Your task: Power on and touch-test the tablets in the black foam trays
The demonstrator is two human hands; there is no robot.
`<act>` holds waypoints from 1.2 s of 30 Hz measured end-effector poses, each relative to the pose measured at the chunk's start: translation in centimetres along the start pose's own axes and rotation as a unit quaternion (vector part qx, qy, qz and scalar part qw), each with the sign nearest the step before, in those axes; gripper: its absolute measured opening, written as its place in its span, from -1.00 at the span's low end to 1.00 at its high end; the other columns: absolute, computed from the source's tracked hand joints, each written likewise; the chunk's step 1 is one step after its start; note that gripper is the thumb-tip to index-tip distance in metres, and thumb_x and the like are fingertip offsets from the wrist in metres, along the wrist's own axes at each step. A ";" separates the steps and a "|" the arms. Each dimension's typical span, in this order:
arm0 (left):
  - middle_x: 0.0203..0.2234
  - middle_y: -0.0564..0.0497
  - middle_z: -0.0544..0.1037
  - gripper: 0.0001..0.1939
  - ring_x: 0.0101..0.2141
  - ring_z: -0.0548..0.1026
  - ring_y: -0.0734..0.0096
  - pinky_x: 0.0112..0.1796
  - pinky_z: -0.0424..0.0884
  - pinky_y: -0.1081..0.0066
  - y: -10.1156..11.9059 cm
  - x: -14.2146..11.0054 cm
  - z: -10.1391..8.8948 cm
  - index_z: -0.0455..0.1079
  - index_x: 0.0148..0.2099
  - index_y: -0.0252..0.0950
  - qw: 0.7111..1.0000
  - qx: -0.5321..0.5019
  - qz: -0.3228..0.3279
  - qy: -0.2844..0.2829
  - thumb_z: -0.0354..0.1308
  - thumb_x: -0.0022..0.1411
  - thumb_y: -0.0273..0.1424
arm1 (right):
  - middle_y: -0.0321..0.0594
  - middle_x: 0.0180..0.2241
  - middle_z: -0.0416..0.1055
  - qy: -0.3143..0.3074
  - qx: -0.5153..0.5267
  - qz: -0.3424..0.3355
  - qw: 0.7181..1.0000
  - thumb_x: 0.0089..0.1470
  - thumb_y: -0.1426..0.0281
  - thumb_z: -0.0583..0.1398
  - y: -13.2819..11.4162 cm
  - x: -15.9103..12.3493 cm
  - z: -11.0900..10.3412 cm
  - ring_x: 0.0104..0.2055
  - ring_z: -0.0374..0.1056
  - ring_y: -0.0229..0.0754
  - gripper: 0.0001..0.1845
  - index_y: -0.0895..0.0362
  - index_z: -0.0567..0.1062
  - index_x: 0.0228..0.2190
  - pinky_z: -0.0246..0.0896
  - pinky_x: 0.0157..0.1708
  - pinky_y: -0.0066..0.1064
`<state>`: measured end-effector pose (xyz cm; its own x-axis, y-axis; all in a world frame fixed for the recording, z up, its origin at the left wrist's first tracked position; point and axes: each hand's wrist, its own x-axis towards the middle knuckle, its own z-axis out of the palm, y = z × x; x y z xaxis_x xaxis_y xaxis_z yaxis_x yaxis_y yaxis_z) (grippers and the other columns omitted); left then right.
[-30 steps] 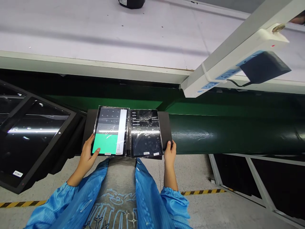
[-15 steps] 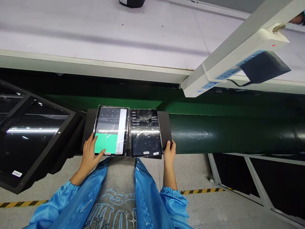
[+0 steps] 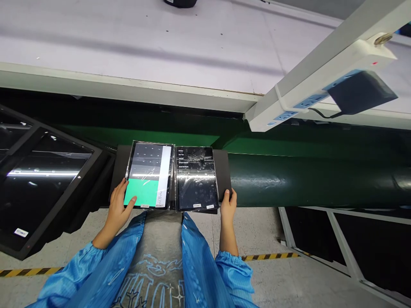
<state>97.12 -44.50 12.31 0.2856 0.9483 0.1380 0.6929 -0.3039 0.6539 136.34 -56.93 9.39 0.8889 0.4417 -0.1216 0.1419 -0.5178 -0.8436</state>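
Observation:
Two tablets in clear film lie side by side on a black tray [image 3: 223, 169] in front of me. The left tablet [image 3: 149, 173] shows a grey keypad above a green block. The right tablet [image 3: 196, 177] has a dark screen with white menu lines. My left hand [image 3: 118, 209] rests at the left tablet's lower left corner, fingers apart, one fingertip on the green area. My right hand [image 3: 228, 205] grips the tray's lower right corner, thumb on top.
A dark green conveyor [image 3: 305, 179] runs behind the tray. To the left sits a large black tray with big dark screens [image 3: 41, 179]. Overhead at right hangs a white power strip [image 3: 321, 81] with a black adapter. Grey floor with yellow-black tape [image 3: 272, 257] lies below.
My left fingertip has shifted slightly left on the green area of the left tablet. The right hand and both tablets stay put.

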 end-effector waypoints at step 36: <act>0.38 -0.42 -0.07 -0.02 0.38 -0.13 -0.15 0.27 -0.11 -0.18 3.8 10.2 0.9 -0.09 0.44 -0.33 0.985 0.074 -0.118 -0.098 0.03 0.19 0.15 | 0.09 0.02 0.43 0.003 0.001 0.001 1.000 0.07 -0.10 0.02 0.2 0.0 0.1 0.07 0.32 0.08 -0.28 0.21 0.40 0.00 0.17 0.08 -0.13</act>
<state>103.23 -36.08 15.55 0.2167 0.9630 -0.1604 0.8403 -0.1003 0.5328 136.33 -56.99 9.16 0.8921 0.4356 -0.1201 0.1392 -0.5178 -0.8441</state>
